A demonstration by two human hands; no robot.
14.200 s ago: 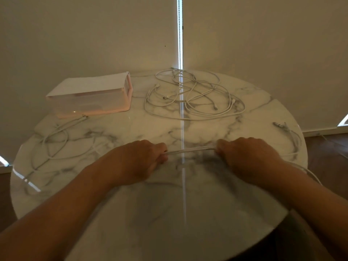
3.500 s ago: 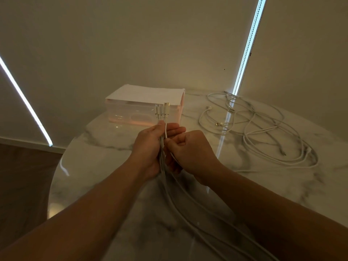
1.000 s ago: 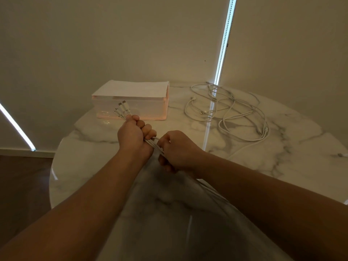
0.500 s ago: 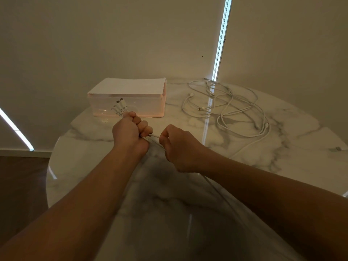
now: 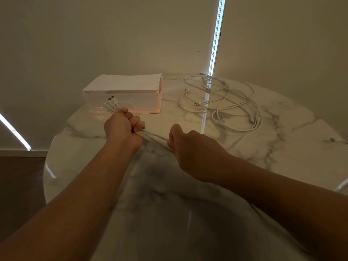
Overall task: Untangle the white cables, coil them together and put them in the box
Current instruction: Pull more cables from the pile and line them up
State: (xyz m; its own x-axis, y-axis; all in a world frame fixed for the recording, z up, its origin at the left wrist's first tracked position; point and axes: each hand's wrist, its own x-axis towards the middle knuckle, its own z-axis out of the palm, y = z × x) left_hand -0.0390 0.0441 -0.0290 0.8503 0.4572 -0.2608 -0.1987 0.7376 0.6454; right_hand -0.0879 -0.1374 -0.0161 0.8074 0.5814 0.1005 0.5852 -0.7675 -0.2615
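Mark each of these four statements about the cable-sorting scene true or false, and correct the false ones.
1. The left hand and the right hand both hold one bundle of white cables. True.
2. The box stands to the right of the loose tangle. False: it stands to the left of it.
3. The connector ends stick out beyond the left hand, toward the box. True.
4. The loose tangle lies inside the box. False: it lies on the table, beside the box.
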